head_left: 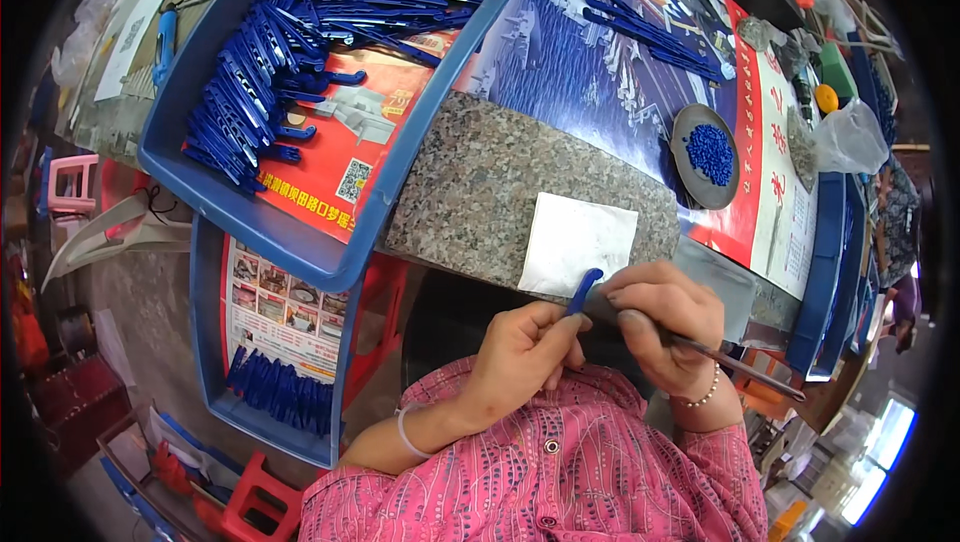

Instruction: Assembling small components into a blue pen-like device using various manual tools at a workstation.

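Observation:
My left hand (522, 350) is closed on a slim blue plastic piece (584, 290), whose rounded end sticks up past the fingertips. Close beside it, my right hand (668, 320) grips a long, thin dark tool (745, 366); its shaft slants out below the palm to the right. The tool's other end is hidden by the fingers, so I cannot tell whether it touches the blue piece. Just beyond both hands, a white paper square (578, 242) lies at the edge of the speckled stone tabletop (490, 177). A round dish (684, 164) of tiny blue parts sits farther right.
At the left stands a large blue tray (262, 237) piled with long blue pieces (250, 92). Below it, a second blue tray (338, 382) holds more blue pieces. Several loose blue strips (650, 32) lie on the poster at the back. A red stool (258, 497) stands lower left.

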Motion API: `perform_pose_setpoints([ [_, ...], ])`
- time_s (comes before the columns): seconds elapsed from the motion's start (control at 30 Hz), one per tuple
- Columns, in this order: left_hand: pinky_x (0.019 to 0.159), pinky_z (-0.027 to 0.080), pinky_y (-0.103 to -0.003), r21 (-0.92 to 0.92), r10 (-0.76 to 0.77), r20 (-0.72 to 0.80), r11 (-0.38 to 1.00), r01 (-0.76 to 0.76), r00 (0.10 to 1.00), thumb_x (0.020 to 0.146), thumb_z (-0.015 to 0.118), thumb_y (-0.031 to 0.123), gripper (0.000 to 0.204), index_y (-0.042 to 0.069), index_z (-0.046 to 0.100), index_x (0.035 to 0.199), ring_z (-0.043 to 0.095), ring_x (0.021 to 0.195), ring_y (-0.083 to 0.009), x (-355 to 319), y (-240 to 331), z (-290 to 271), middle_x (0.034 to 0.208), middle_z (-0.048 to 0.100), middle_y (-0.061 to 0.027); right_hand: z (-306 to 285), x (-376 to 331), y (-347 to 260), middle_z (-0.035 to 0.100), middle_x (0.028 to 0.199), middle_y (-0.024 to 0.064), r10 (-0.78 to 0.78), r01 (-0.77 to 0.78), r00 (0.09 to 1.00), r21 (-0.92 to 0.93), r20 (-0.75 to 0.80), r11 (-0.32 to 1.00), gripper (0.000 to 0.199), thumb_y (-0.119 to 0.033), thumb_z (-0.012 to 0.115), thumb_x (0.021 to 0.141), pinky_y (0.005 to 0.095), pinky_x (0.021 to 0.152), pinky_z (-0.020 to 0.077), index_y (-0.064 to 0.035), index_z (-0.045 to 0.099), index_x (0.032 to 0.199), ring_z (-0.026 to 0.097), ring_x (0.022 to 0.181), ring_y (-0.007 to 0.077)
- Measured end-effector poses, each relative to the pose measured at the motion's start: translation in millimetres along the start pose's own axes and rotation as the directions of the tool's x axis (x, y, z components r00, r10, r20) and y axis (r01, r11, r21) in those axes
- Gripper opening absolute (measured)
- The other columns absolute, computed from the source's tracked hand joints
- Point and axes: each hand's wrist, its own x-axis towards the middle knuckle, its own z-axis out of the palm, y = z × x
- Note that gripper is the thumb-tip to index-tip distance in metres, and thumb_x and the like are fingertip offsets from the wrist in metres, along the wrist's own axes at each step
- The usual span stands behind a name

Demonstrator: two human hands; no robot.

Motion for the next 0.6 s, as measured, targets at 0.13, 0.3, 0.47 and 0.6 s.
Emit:
perform_pose_setpoints([
  [0.13,0.041,0.036,-0.017,-0.011,0.016,0.017,1.0,-0.015,1.0,0.093,0.047,0.013,0.022,0.0,0.058,0.079,0.046,0.045,-0.0035,0.5,-1.2,0.1,0.065,0.058,-0.002,8.0,2.5,3.4,0.063,0.082,0.0145,-0.045,0.045,0.999,0.007,0.03,0.999,0.009,-0.011,0.058,0.082,0.0289,0.056,0.0486,-0.0018,0.058,0.082,0.062,0.065,0.022],
  [0.3,0.04,0.034,-0.018,-0.073,-0.038,0.01,0.997,0.038,0.999,0.093,0.049,0.013,0.022,0.0,0.058,0.078,0.045,0.044,-0.0031,-1.1,3.7,0.4,0.062,0.056,-0.0011,-11.1,-1.8,-6.9,0.062,0.082,0.0121,-0.217,0.211,0.976,-0.115,-0.038,0.971,0.014,-0.003,0.067,0.073,0.0259,0.049,0.0492,-0.0012,0.059,0.085,0.063,0.059,0.0189],
  [0.47,0.039,0.033,-0.019,-0.093,-0.002,0.004,0.996,0.003,1.0,0.092,0.051,0.014,0.022,0.0,0.058,0.077,0.044,0.043,-0.0029,-0.5,4.8,1.7,0.058,0.055,0.0,4.2,1.5,-3.8,0.064,0.084,0.0112,0.182,-0.137,0.957,-0.205,0.224,0.969,0.005,-0.007,0.058,0.079,0.0299,0.054,0.0486,-0.0032,0.057,0.082,0.063,0.067,0.0225],
  [0.6,0.04,0.033,-0.018,-0.017,-0.022,0.006,1.0,0.022,1.0,0.092,0.05,0.015,0.02,-0.001,0.058,0.083,0.045,0.045,-0.0027,4.4,4.1,-3.2,0.062,0.057,-0.0011,-1.6,18.1,4.1,0.065,0.085,0.0137,0.027,-0.017,0.989,-0.07,0.143,0.997,0.004,-0.001,0.054,0.078,0.0315,0.058,0.051,-0.0032,0.056,0.081,0.064,0.069,0.0249],
])
